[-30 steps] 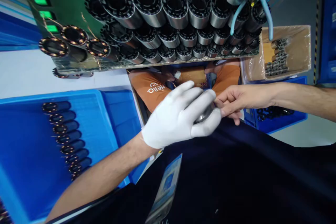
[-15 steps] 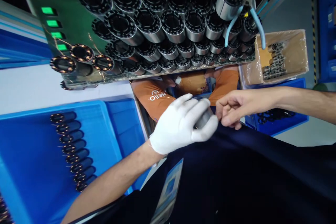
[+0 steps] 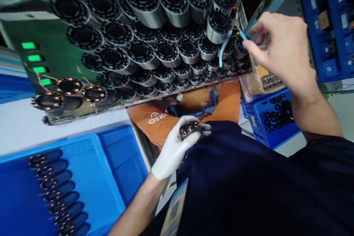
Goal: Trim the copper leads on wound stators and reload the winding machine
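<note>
My left hand (image 3: 177, 145), in a white glove, is wrapped round a dark ring-shaped core with copper windings (image 3: 189, 127) in front of my body. Copper wire sticks out of its upper right side. Bare and raised at the right, my right hand (image 3: 279, 46) is beside the blue-handled pliers (image 3: 226, 48), its thumb and fingertips close to the right handle. Whether the fingers touch that handle I cannot tell. The pliers hang at the right end of several rows of steel cores with black slotted ends (image 3: 166, 52).
Three copper-wound cores (image 3: 69, 86) stand at the board's left end. A blue tray (image 3: 110, 169) at the left holds a row of wound cores. At the right are a blue bin of black rings (image 3: 250, 118) and a cardboard box. Across the bench, a person's orange sleeves (image 3: 228, 99) show.
My right hand has left the wire by the core and moved up to the pliers. My left hand has tilted the core so its wound end shows. The whole view has shifted.
</note>
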Available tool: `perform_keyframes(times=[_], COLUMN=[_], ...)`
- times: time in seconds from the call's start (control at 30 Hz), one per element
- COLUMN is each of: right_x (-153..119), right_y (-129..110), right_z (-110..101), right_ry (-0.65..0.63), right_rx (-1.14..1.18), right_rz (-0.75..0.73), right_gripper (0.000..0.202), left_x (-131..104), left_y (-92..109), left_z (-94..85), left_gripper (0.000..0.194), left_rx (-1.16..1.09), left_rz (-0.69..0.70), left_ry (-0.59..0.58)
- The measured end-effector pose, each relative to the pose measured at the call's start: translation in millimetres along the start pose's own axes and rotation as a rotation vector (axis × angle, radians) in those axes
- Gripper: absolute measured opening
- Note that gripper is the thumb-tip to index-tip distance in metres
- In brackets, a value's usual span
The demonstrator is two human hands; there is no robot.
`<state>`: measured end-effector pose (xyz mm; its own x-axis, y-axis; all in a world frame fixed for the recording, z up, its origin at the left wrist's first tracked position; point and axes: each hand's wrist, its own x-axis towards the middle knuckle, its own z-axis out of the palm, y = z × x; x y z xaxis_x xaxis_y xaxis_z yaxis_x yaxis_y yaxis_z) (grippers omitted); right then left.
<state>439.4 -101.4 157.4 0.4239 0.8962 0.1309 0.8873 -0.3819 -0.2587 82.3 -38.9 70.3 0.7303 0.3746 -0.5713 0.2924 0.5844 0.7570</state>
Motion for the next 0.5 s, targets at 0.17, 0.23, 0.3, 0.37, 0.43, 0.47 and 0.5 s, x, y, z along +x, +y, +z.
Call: perform_keyframes(times=[0.17,0.23,0.3,0.37,0.43,0.47,0.5], right_x=[30,30,23,11,-7,-17,-28], right_y=[27,30,31,33,35,35,34], right_z=[31,32,25,14,6,5,5], right_ry=[-0.077,-0.064,-0.052,-0.019,0.004,-0.001,-0.031], right_rx=[-0.035,-0.017,0.014,0.081,0.186,0.247,0.308], right_rz=[0.102,0.089,0.086,0.090,0.063,0.034,-0.004], right_gripper=[0.022,0.027,0.031,0.028,0.030,0.035,0.042], left_x=[0,-2,-3,-4,-3,-3,-3], left_y=[-6,-9,-13,-18,-23,-23,-23], left_z=[-2.2,-4.6,-8.0,-11.9,-15.5,-16.8,-17.5], left_gripper=[0.051,0.049,0.051,0.055,0.054,0.052,0.049], left_rx=[0.171,0.230,0.234,0.194,0.192,0.229,0.291], left_rz=[0.091,0.107,0.094,0.084,0.125,0.170,0.235], left_ry=[0.051,0.071,0.088,0.105,0.173,0.237,0.316])
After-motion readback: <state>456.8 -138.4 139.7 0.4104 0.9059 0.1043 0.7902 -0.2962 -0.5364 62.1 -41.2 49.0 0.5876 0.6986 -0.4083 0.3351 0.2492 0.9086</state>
